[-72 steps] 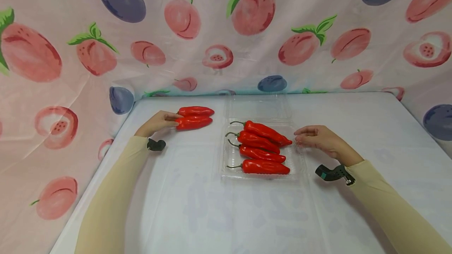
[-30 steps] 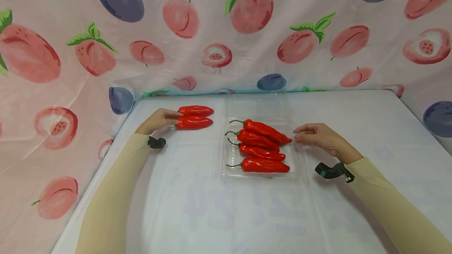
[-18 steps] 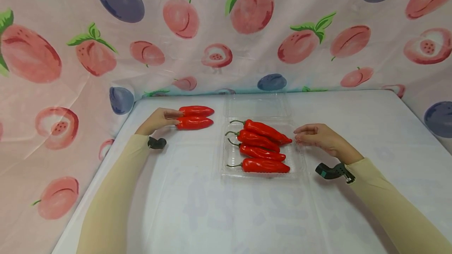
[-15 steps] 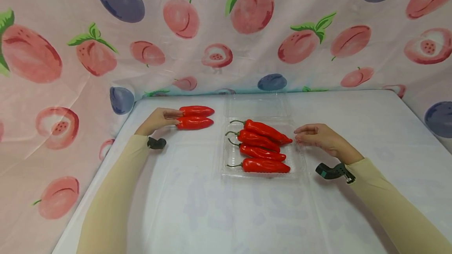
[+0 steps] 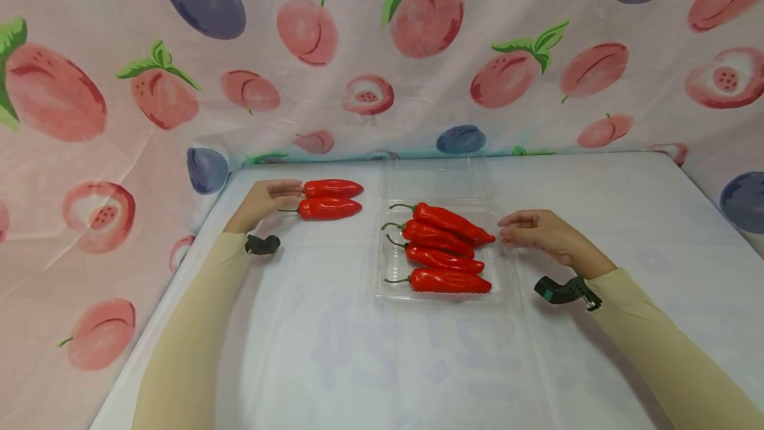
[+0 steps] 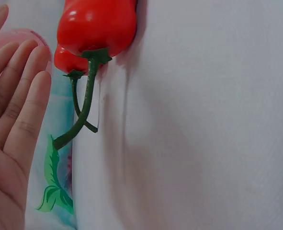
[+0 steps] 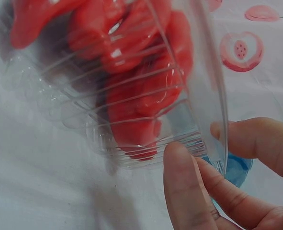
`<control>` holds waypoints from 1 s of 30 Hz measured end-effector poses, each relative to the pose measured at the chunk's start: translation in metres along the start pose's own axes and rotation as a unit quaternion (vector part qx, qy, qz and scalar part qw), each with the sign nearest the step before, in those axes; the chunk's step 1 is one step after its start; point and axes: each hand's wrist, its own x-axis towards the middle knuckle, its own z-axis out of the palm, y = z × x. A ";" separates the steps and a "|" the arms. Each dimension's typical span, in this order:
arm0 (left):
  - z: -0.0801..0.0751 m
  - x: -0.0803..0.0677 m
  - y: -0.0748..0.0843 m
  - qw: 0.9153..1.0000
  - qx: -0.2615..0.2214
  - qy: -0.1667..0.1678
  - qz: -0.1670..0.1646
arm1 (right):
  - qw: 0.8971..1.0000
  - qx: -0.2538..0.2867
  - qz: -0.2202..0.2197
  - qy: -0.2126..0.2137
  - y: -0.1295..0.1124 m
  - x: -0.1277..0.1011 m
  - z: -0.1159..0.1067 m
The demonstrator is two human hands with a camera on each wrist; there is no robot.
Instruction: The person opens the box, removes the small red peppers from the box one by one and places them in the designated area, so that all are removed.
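My left hand [image 5: 262, 203] lies just left of two red peppers on the white cloth, a far pepper [image 5: 333, 188] and a near pepper [image 5: 329, 208]. In the left wrist view the fingers of my left hand [image 6: 14, 110] are nearly straight, beside the green stems [image 6: 86, 100] and holding nothing. Right of centre stands a clear plastic clamshell box [image 5: 388, 290], its lid [image 5: 438, 178] laid back behind it. Several red peppers [image 5: 447, 281] lie inside, stems to the left. My right hand [image 5: 546, 237] pinches the box's right rim [image 7: 218, 115] between thumb and fingers.
A white cloth [image 5: 334, 357] covers the table. Behind and to the left hangs a fruit-printed curtain [image 5: 334, 105], meeting the table's far edge. Black wrist cameras sit at the left cuff [image 5: 262, 245] and right cuff [image 5: 564, 292].
My left hand has drawn slightly away to the left from the two peppers, and the near one's stem now shows. My right hand has stayed at the box rim.
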 end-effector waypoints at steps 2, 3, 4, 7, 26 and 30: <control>0.000 0.000 -0.003 1.000 -0.013 0.004 0.012 | 1.000 0.002 -0.001 -0.001 0.000 0.000 0.000; 0.000 -0.001 -0.003 1.000 -0.020 0.006 0.016 | 1.000 0.002 -0.001 -0.002 0.000 0.000 0.001; 0.000 -0.002 -0.002 0.999 -0.028 0.007 0.023 | 1.000 0.004 -0.001 -0.002 -0.001 0.000 0.001; 0.000 -0.005 -0.001 0.998 -0.045 0.010 0.039 | 1.000 0.002 0.001 0.000 0.000 0.000 0.001; 0.015 -0.005 0.006 0.994 -0.067 0.019 0.080 | 1.000 0.012 -0.014 0.000 0.000 -0.001 0.001; 0.021 -0.009 0.017 0.995 -0.054 0.001 0.087 | 1.000 0.008 -0.013 0.000 0.000 -0.001 0.001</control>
